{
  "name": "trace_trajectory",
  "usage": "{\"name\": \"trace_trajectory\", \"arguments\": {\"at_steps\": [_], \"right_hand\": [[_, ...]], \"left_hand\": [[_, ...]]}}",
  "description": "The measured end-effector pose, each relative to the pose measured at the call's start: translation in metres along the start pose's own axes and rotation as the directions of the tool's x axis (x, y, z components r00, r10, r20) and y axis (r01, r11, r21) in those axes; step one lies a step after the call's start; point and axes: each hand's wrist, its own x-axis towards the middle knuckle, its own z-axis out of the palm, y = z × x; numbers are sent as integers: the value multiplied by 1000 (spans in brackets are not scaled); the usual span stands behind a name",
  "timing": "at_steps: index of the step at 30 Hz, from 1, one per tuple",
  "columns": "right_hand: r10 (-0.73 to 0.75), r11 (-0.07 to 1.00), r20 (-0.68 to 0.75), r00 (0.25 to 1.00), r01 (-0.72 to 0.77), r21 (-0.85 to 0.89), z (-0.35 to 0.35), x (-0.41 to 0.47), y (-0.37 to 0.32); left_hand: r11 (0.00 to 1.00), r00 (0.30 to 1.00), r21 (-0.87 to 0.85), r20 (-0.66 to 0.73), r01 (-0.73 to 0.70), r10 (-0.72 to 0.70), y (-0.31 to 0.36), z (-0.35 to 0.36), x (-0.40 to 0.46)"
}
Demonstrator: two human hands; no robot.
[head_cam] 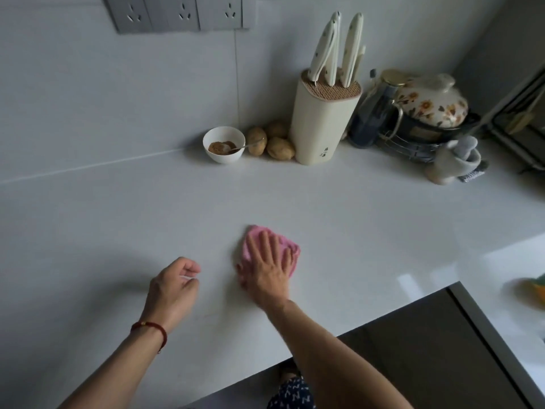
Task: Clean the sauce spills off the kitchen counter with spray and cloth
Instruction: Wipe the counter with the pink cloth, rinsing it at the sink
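Pink cloth (pixel 272 246) under flat right hand (pixel 269 273) (left hand (pixel 174 286) apart)

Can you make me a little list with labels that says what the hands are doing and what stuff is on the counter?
right hand: pressed flat on the pink cloth, fingers spread
left hand: loosely curled, holding nothing
counter: white, no sauce spill plain to see
bowl: white, brown sauce and a spoon inside, by the wall
potatoes: three, between bowl and knife block
spray: not in view
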Motion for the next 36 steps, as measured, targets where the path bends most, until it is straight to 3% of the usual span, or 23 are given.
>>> {"name": "trace_trajectory", "arguments": {"at_steps": [2,4,5,7,10,14,16,18,20,22,23,25,27,30,32,36], "right_hand": [[-273,961,117,955,276,-14,16,-27,-6],[-424,903,129,896,430,-20,3,-27,28],[-407,911,111,907,412,-27,-7,-24,52],[-187,982,28,982,187,0,-34,-25,103],[43,999,-126,991,-45,-11,-52,-47,144],[175,983,-202,964,-182,-13,-13,-76,79],[84,995,-130,988,-90,-42,15,-81,20],[-95,994,-40,995,93,-51,36,-76,-28],[-305,949,97,948,310,-51,44,-61,-39],[-454,871,141,880,471,-136,34,-42,-5],[-435,881,132,891,451,-140,21,-36,20],[-248,963,80,965,255,-89,-11,-46,74],[-124,988,-20,992,122,-92,-28,-78,109],[-48,992,-89,995,37,-118,-5,-129,93],[-59,990,-96,994,46,-132,28,-151,44],[-263,955,45,964,267,-128,73,-148,-45]], "left_hand": [[1000,999,8,26,-25,25,-1,0,-1],[1000,999,10,48,-26,25,-5,-2,-1],[1000,998,1,54,-20,20,-8,-3,-1],[1000,998,-5,64,-19,19,-14,-9,-4],[1000,999,-16,51,5,-4,-30,-20,-10],[994,998,-85,15,63,-62,-62,-34,-22],[995,999,-84,-7,50,-51,-71,-39,-29],[996,999,-84,-31,7,-9,-73,-40,-34],[995,999,-96,-26,-37,34,-71,-40,-37],[992,998,-104,-15,-68,67,-70,-45,-39],[993,997,-91,-14,-80,79,-74,-51,-41],[993,995,-66,-30,-95,93,-83,-65,-45],[995,996,-81,-66,-60,54,-100,-81,-51],[987,994,-161,-107,5,-23,-121,-89,-62],[979,994,-204,-99,28,-49,-126,-82,-70],[972,1000,-234,-7,-7,6,-117,-62,-79]]}}
